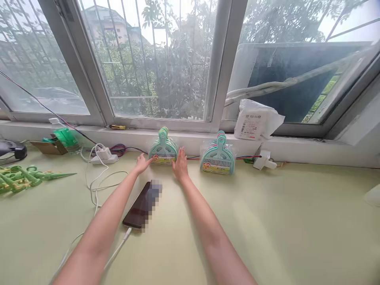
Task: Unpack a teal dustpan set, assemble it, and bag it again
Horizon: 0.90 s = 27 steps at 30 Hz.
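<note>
A stack of packaged mini dustpan-and-brush sets [163,149], mint green with some yellow behind, stands upright against the wall below the window. At its left edge is my left hand [143,163], fingers apart and the thumb pointing at the stack's lower corner. My right hand [180,166] stands flat along the right edge, fingers stretched upward. Both palms face the stack; whether they press on it I cannot tell. A second, similar stack of dustpan-and-brush sets [218,156], with some red behind the green, stands apart to the right of my right hand.
A phone [139,206] with a white cable lies between my forearms. To the left are a power strip [104,159], a green bottle [65,138] and green plastic pieces [23,177]. A screwdriver [117,127] and a white package [255,120] rest on the sill. A white plug adapter [263,159] sits right.
</note>
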Available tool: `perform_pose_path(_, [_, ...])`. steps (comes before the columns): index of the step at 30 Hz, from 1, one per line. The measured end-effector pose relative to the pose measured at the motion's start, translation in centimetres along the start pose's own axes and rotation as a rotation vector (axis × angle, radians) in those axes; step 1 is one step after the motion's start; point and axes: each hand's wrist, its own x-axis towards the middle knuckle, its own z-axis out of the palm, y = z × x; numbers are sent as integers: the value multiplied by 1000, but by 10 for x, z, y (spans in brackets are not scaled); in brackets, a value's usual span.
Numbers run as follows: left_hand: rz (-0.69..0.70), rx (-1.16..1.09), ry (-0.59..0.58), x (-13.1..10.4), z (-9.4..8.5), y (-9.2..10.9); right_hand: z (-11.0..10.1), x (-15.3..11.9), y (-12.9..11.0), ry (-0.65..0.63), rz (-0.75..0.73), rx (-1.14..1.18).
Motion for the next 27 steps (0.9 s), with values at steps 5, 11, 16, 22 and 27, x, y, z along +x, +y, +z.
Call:
perform_pose_path(5, [-3, -21, 99, -18, -12, 14, -27, -29, -7, 67, -8, 38])
perform_pose_path(11, [-15, -52, 292, -58, 17, 50, -71, -69, -8, 169, 76, 48])
perform_pose_path(16, [279, -77, 249, -111, 61, 112, -110, -90, 12, 451, 354, 183])
perform_pose_path(22, [337, -238, -53, -195, 134, 169, -159, -119, 46, 706, 723, 283])
perform_pose_path(27, [428, -364, -231, -237, 162, 174, -203, -128, 77, 712, 767, 117])
